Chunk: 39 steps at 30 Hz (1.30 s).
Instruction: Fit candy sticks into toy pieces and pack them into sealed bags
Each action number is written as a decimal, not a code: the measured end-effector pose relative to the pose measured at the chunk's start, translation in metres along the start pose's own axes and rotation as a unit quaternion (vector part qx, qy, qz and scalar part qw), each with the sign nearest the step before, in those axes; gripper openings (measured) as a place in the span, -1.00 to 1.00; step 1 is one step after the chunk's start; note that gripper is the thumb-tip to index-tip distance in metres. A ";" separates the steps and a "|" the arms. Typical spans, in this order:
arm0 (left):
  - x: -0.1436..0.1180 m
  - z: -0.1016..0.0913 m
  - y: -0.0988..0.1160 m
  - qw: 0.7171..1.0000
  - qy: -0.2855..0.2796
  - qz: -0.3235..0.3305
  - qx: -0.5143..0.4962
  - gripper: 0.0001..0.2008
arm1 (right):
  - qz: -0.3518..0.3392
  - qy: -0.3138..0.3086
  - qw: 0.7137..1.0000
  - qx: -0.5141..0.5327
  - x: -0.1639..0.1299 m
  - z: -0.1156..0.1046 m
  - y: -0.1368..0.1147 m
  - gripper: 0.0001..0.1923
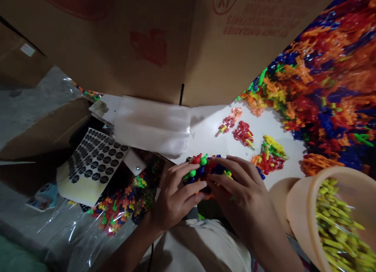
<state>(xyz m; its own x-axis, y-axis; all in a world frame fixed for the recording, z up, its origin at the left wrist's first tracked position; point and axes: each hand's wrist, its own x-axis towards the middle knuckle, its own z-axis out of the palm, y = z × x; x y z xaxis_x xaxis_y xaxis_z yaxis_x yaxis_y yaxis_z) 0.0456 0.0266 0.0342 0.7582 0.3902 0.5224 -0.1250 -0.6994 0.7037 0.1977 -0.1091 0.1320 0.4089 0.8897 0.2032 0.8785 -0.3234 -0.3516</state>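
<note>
Hands together at near edge of white desk (pixel 205 135): we see left hand (pixel 173 197) and right hand (pixel 241 193) both closed round multicoloured toy-piece cluster (pixel 205 168); its underside hidden by fingers. Tub of yellow-green pieces (pixel 305 209) cut off at right.

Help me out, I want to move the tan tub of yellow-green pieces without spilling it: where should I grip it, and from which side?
Grip the tan tub by its thick rim, probably on the near left edge, coming in from the left where the white surface is bare. It lies tipped, mouth facing right, so lift the rim upward first; the yellow-green pieces sit loose inside.
</note>
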 end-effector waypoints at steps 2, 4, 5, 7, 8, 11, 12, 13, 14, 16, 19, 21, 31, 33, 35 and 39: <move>0.000 0.000 -0.003 1.000 -0.006 -0.005 -0.015 -0.79 | 0.018 0.000 1.000 -0.014 0.000 0.000 -0.003 -0.86; 0.000 0.000 -0.005 1.000 -0.005 -0.010 -0.028 -0.78 | 0.022 0.004 1.000 -0.010 0.000 0.000 -0.005 -0.85; 0.001 0.000 -0.005 0.999 -0.003 -0.013 -0.034 -0.78 | 0.019 0.003 1.000 -0.001 0.001 0.000 -0.005 -0.85; 0.002 -0.001 -0.005 0.999 -0.002 -0.018 -0.043 -0.78 | 0.016 -0.003 1.000 0.017 0.001 0.001 -0.006 -0.85; 0.002 -0.001 -0.005 0.999 -0.004 -0.022 -0.044 -0.79 | 0.019 -0.004 1.000 0.020 0.001 0.001 -0.006 -0.85; 0.001 0.000 -0.004 0.998 -0.003 -0.037 -0.048 -0.80 | 0.029 -0.008 0.999 0.028 -0.001 0.002 -0.005 -0.84; 0.001 0.000 -0.003 0.998 0.002 -0.041 -0.052 -0.79 | 0.032 -0.009 0.999 0.031 -0.001 0.001 -0.004 -0.83; 0.001 0.000 -0.003 0.998 0.007 -0.043 -0.054 -0.79 | 0.033 -0.013 0.999 0.033 -0.002 0.001 -0.004 -0.83; 0.001 0.000 -0.003 0.997 0.013 -0.043 -0.056 -0.78 | 0.033 -0.016 0.999 0.036 -0.001 0.001 -0.003 -0.83; 0.001 -0.001 -0.004 0.998 0.013 -0.042 -0.051 -0.77 | 0.032 -0.021 0.998 0.040 -0.001 -0.001 -0.002 -0.83; 0.000 0.000 -0.007 0.999 0.004 -0.030 -0.041 -0.74 | 0.039 -0.036 0.998 0.042 0.001 -0.005 -0.002 -0.82; -0.004 0.003 -0.011 0.997 0.028 -0.035 -0.056 -0.66 | 0.043 -0.044 0.997 0.043 0.001 -0.006 -0.003 -0.80; -0.010 0.012 -0.021 0.968 -0.061 -0.165 -0.178 0.22 | 0.051 -0.028 0.997 0.040 0.001 -0.002 -0.007 -0.76; -0.008 0.011 -0.019 0.965 -0.063 -0.179 -0.180 0.22 | 0.053 -0.029 0.997 0.042 0.001 0.000 -0.008 -0.77; -0.010 0.013 -0.018 0.961 -0.053 -0.187 -0.195 0.21 | 0.057 -0.023 0.997 0.045 0.001 0.001 -0.009 -0.79; -0.020 0.016 -0.020 0.950 -0.041 -0.217 -0.220 0.21 | 0.061 -0.008 0.997 0.052 0.001 0.002 -0.008 -0.79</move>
<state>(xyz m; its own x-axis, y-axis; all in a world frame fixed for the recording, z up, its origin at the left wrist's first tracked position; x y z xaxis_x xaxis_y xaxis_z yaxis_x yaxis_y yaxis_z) 0.0434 0.0237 0.0019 0.8445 0.5241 0.1100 -0.0303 -0.1583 0.9869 0.1904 -0.1054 0.1332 0.5074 0.8504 0.1391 0.7909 -0.3955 -0.4669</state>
